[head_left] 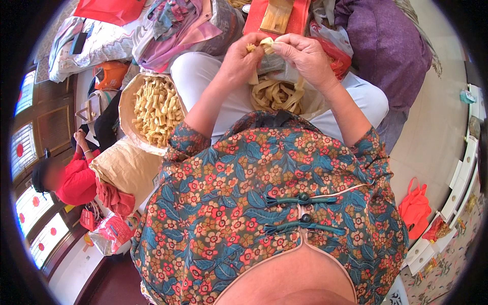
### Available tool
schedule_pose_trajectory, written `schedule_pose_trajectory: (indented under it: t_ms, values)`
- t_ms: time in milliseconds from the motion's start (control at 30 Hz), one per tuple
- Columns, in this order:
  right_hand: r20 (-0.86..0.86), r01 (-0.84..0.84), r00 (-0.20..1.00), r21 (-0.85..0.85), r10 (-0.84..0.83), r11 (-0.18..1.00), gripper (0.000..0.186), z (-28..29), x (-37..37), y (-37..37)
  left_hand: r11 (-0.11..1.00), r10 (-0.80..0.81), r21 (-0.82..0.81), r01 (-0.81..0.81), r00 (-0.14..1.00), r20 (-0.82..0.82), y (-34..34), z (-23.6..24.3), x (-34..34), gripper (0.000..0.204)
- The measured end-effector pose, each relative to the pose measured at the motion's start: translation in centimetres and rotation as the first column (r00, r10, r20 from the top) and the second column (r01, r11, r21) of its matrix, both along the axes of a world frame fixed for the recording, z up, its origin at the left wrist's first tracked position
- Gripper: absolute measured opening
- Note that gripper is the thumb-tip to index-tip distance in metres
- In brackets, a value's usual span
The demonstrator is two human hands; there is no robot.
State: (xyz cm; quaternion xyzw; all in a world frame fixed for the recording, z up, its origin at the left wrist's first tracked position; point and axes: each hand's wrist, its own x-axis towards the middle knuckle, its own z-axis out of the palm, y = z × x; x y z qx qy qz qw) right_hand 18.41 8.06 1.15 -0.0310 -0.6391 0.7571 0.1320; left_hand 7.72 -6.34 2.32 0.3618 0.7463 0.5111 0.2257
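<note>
Both hands are raised over my lap, working on one pale yellow bean curd strip (267, 44). My left hand (242, 59) pinches one side of it, and a short folded end sticks out by the thumb. Close on the right, my right hand (304, 57) grips the looped part between thumb and fingertips. Below the hands, a bag of loose flat strips (277, 95) rests between my legs. On the left, a wide paper-lined container (128, 109) is heaped with knotted strips (156, 109).
Ahead lies a wooden block (277, 16) on a red surface (252, 23). A purple cloth (384, 51) is at the right, bundled clothes (178, 38) at the left. Another person (76, 180) in red sits far left beside a brown paper sack (127, 165). A red bag (414, 208) lies on the right.
</note>
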Motion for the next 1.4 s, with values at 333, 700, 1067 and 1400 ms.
schedule_pose_trajectory:
  t_ms: [333, 700, 1067, 1400]
  values:
    - [0.132, 0.100, 0.988, -0.119, -0.084, 0.988, 0.023, 0.0, 0.2, -1.0, 0.999, -0.038, -0.023, 0.040, 0.995, 0.096, 0.3, 0.9, 1.5, 0.026]
    - [0.129, 0.094, 0.991, -0.544, -0.028, 0.834, 0.025, -1.1, 0.2, 2.7, 0.985, 0.039, 0.130, -0.113, 0.882, 0.470, 0.3, 3.2, 1.4, 0.024]
    - [0.152, 0.021, 0.988, -0.068, -0.011, 0.997, 0.011, -1.3, -0.1, -0.4, 0.893, -0.286, -0.440, -0.095, 0.636, -0.716, 0.5, 3.1, 2.5, 0.033]
    - [0.052, 0.062, 0.997, -0.119, -0.057, 0.991, 0.009, -0.8, -0.1, -2.6, 0.960, -0.274, -0.265, 0.089, 0.490, -0.827, -0.5, -1.5, -1.6, 0.020]
